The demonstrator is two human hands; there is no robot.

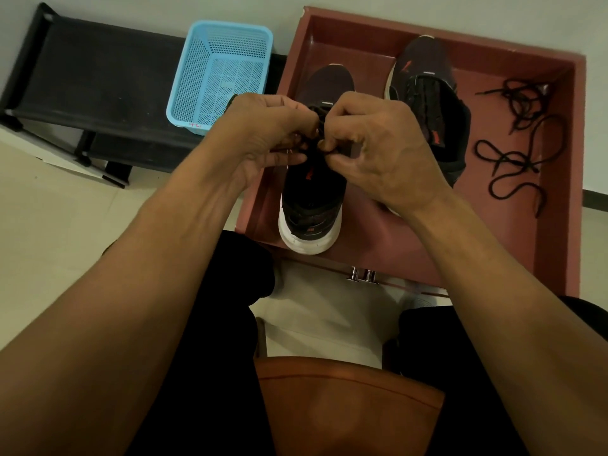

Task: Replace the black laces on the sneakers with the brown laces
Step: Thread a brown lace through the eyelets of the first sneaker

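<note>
Dark lace (314, 141) pinched over the near sneaker (312, 205), head view.
Both the left hand (269, 133) and the right hand (371, 143) curl their fingers on the lace above the shoe's tongue; the near sneaker stands in the red tray (572, 126) beside the other sneaker (427, 103), with loose black laces (513, 153) at the tray's right.

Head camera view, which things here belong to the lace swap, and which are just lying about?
In the job: near sneaker, its lace pinched by left hand and right hand, far sneaker, loose dark laces, red tray.
Lying about: blue basket, black rack, brown seat.
</note>
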